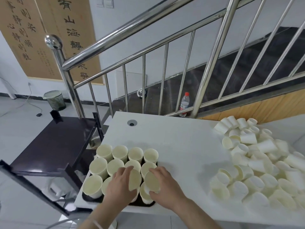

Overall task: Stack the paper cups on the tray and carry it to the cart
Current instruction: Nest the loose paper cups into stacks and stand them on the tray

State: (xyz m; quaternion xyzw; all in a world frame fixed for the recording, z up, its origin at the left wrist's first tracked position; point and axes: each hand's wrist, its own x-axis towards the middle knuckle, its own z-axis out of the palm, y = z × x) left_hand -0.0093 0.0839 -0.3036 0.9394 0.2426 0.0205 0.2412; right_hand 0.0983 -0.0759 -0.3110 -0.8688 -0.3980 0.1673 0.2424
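Two hands work over a dark tray (87, 198) at the lower left of the tabletop (181, 138), where upright paper cups (104, 152) stand rim to rim in tidy rows, packed close, probably so that the tray carries as many as it can and none tips in transit. Left of the tray, at the frame's left edge, stands a dark cart (54, 146) with its flat top bare, right beside the tabletop's corner; that nearness should make the carry short.

Moving right, the left hand (121, 184) grips a cup (135, 180) by its side, fingers curled round the wall, with the mouth tilted toward the camera. Just beside it the right hand (162, 185) holds a second cup (152, 181) the same way, thumb low and fingers over the rim. Both cups hover at the near right part of the tray, over cups already seated there; I judge they are being lowered into place, perhaps nested, though which slot each goes to I cannot tell.

Farther right, well apart from the tray, a loose heap of cups (257, 171) sprawls across the tabletop's right side, lying every way up. It looks like the supply, so much stacking remains before the tray moves.

Behind, a steel stair railing (148, 19) crosses the upper frame, with a plastic bottle (184, 103) standing at its foot.
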